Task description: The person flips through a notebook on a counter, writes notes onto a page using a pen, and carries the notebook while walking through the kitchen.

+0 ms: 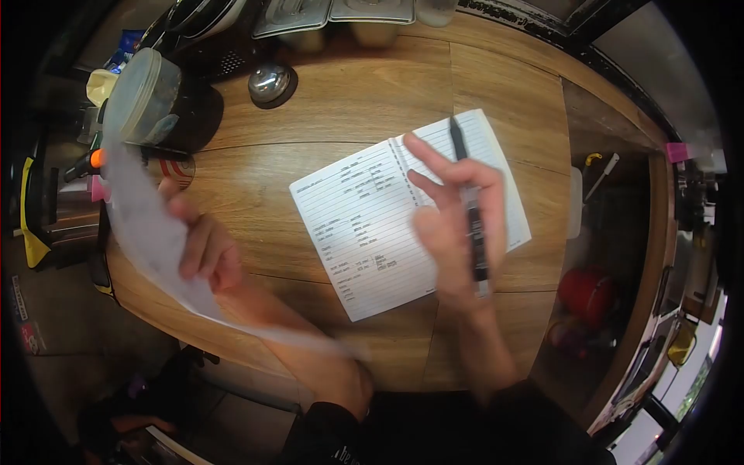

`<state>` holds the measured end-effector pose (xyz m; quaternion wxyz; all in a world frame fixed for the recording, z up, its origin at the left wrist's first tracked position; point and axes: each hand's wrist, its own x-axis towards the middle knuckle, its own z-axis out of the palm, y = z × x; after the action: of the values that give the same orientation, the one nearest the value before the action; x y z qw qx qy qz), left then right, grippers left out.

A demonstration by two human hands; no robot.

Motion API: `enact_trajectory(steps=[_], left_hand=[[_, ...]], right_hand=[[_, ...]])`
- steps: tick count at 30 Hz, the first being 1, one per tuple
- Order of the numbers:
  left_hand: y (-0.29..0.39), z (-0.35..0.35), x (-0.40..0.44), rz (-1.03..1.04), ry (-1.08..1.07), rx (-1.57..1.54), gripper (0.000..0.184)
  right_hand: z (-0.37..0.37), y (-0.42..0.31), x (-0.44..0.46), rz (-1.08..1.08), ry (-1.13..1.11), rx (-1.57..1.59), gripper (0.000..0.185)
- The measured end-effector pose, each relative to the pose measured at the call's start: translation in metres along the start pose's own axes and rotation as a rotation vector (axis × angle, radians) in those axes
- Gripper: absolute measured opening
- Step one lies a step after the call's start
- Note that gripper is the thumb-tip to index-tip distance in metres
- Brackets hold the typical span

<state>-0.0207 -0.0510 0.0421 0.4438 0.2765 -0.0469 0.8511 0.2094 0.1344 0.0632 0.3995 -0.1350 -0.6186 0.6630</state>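
Observation:
An open notebook point(356, 232) with handwritten lines on its left page lies on the wooden table. Above its right page is my right hand point(461, 225), holding a black pen point(474, 232) between the fingers, its tip pointing away from me; the index finger and thumb are extended. To the left of the notebook, my left hand point(205, 244) grips a thin white sheet point(143, 209), which is blurred and curves down over the left forearm.
A silver bell point(271, 83) stands at the table's back. Left of it are a lidded tub point(155, 97) and an orange-tipped marker point(97, 159). Metal-lidded containers point(372, 11) line the far edge. A white pen point(603, 176) lies right of the table, near a red object point(587, 297).

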Motion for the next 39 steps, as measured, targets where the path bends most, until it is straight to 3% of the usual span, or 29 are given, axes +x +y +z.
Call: enact_trajectory(steps=[1,2,4,5,7,10,11,13,14,15,17,18,22,29,32,34,35,37,39], left_hand=[[-0.024,0.013,0.015,0.001,-0.002,-0.004,0.051],[-0.053,0.028,0.031,0.014,0.335,0.549,0.044],[-0.108,0.038,0.054,-0.053,0.804,1.178,0.026],[-0.119,0.021,0.055,-0.195,0.715,1.364,0.023],[-0.147,0.005,0.063,-0.237,0.486,1.631,0.023],[-0.174,-0.009,0.065,-0.258,0.510,1.551,0.024],[-0.176,-0.014,0.064,-0.295,0.530,1.563,0.025],[-0.178,-0.020,0.063,-0.336,0.551,1.576,0.025],[-0.178,-0.022,0.062,-0.337,0.633,1.498,0.025],[-0.178,-0.024,0.061,-0.338,0.713,1.418,0.025],[-0.184,-0.027,0.060,-0.322,0.786,1.412,0.024],[-0.188,-0.028,0.060,-0.301,0.859,1.402,0.023],[-0.199,-0.022,0.062,-0.353,0.875,1.406,0.027],[-0.178,-0.032,0.059,-0.371,0.774,1.223,0.029],[-0.168,-0.038,0.054,-0.311,0.632,1.463,0.035],[-0.161,-0.031,0.053,-0.353,0.262,2.112,0.048],[-0.160,-0.027,0.053,-0.353,0.267,2.112,0.048],[-0.159,-0.018,0.051,-0.645,0.203,2.277,0.056],[-0.162,-0.013,0.053,-0.701,0.232,2.289,0.059]], right_hand=[[-0.002,-0.005,0.001,0.107,0.123,0.174,0.051],[-0.011,-0.007,0.002,0.132,0.066,0.322,0.052],[-0.042,-0.004,0.007,0.145,-0.078,0.577,0.056],[-0.060,-0.004,0.007,0.170,-0.070,0.503,0.055],[-0.090,-0.005,0.005,0.240,0.032,0.220,0.048],[-0.124,0.011,0.002,0.325,0.244,-0.182,0.019],[-0.132,0.018,0.001,0.327,0.249,-0.186,0.019],[-0.135,0.023,0.007,0.512,0.482,0.165,0.020],[-0.134,0.021,0.006,0.500,0.425,0.433,0.022],[-0.132,0.020,0.005,0.501,0.429,0.435,0.022],[-0.133,0.020,0.003,0.418,0.276,0.299,0.030],[-0.135,0.025,0.000,0.416,0.296,0.064,0.036],[-0.140,0.028,-0.001,0.431,0.323,-0.122,0.039],[-0.164,0.029,-0.009,0.378,0.376,-0.330,0.029],[-0.162,0.026,-0.009,0.382,0.372,-0.459,0.027],[-0.160,0.027,-0.008,0.380,0.368,-0.502,0.027],[-0.160,0.029,-0.008,0.368,0.350,-0.592,0.026],[-0.159,0.032,-0.008,0.355,0.322,-0.683,0.025],[-0.159,0.034,-0.009,0.296,0.312,-0.769,0.025]])
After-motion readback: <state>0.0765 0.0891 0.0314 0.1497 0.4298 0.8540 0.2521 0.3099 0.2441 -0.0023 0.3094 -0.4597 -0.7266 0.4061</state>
